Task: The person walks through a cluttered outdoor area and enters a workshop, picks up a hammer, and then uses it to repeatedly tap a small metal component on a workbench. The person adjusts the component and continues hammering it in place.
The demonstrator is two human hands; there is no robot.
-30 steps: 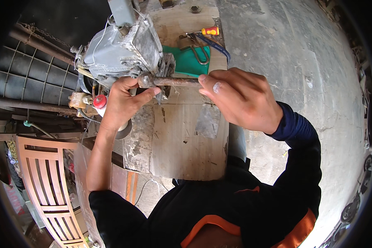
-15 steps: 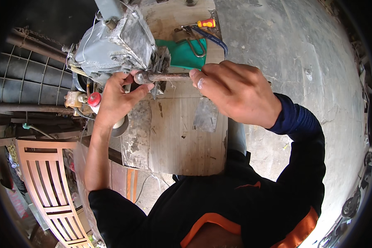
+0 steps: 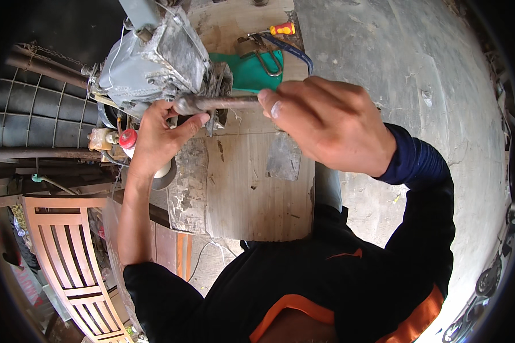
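Head view: rusty brown, round-headed metal bar point(image 3: 229, 103) between hands, long axis nine-to-three o'clock; right hand point(image 3: 333, 127) clamped on three-o'clock end; left hand point(image 3: 163, 136) beside nine-o'clock head, grip unclear; grey boxy metal machine point(image 3: 149, 66) at ten o'clock.

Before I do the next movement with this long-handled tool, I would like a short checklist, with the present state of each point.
1. Right hand closed on the long-handled tool: ok, the fingers wrap its handle.
2. Left hand clear of the tool's head: not ok, thumb and fingers are close beside it.
3. Tool's head well seated against the grey machine: cannot tell, the contact is hidden.
4. Left hand's hold: cannot tell, some fingertips are out of sight.
5. Screwdriver away from both hands: ok, it lies near the far right edge of the board.
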